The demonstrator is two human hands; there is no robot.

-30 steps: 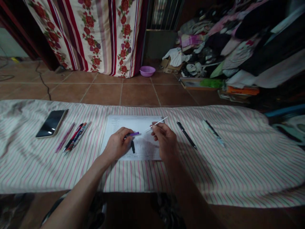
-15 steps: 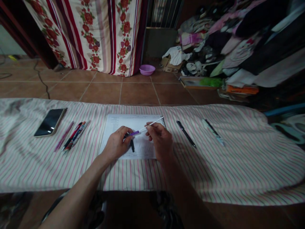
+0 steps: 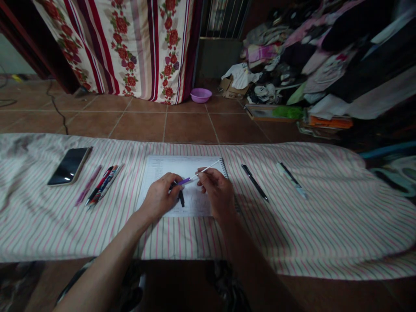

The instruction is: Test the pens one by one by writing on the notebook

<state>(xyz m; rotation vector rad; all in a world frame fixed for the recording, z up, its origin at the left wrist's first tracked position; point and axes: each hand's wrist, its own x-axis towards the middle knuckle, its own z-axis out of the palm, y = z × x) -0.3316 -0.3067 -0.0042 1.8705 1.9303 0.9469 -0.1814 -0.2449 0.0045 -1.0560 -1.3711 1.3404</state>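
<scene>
A spiral notebook (image 3: 188,162) with faint markings on its page lies on the striped cloth below both hands. My left hand (image 3: 161,193) is closed on a purple pen barrel (image 3: 184,181); its rear part is hidden in the fingers. Between the thumb and fingertips of my right hand (image 3: 218,190) is a thin white pen refill (image 3: 212,165), slanting up to the right. The refill's lower end meets the front of the purple barrel. A short black piece, seemingly a pen cap (image 3: 181,199), shows just below my left fingers, over the page.
Left of the notebook lie several pens (image 3: 102,186) and a phone (image 3: 69,166). On the right are a black pen (image 3: 255,182) and a pale pen with a dark part (image 3: 292,180). Beyond the cloth's far edge, a purple basin (image 3: 200,95) stands on the tiled floor.
The refill's visible length looks slightly shorter at the barrel, with my right hand a touch closer to my left. Both hands keep their grips; the view shifts very slightly.
</scene>
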